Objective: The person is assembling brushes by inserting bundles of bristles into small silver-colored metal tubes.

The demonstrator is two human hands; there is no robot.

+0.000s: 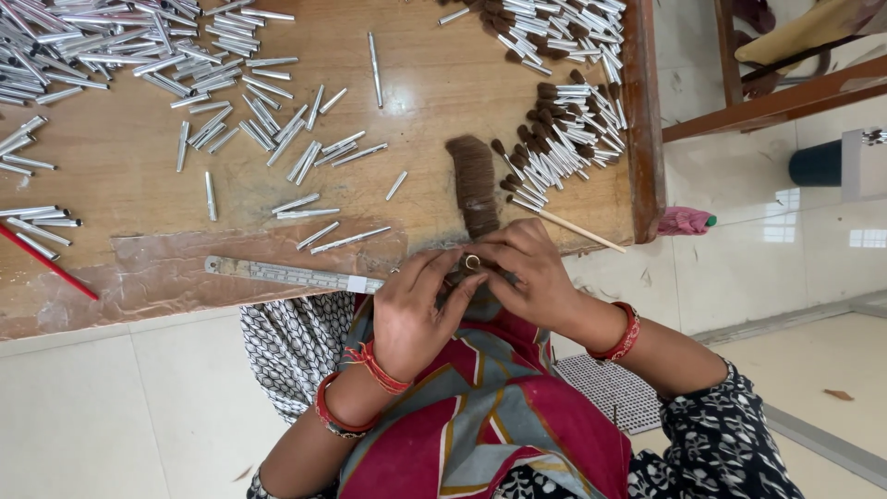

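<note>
On the worn wooden table (120, 166), above pale floor tiles (111, 407), a small ferrule (472, 262) is pinched between both hands (416, 310) (527, 273) beside a steel ruler (291, 273).

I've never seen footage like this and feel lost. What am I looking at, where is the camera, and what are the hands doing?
One camera sits on a person's head and looks down at their own bare hands. The left hand and right hand meet at the edge of a wooden table, pinching a small metal tube with dark bristles. On the table lie loose silver tubes, a bristle bundle, finished brush tips, a steel ruler, and a thin wooden stick.
</note>
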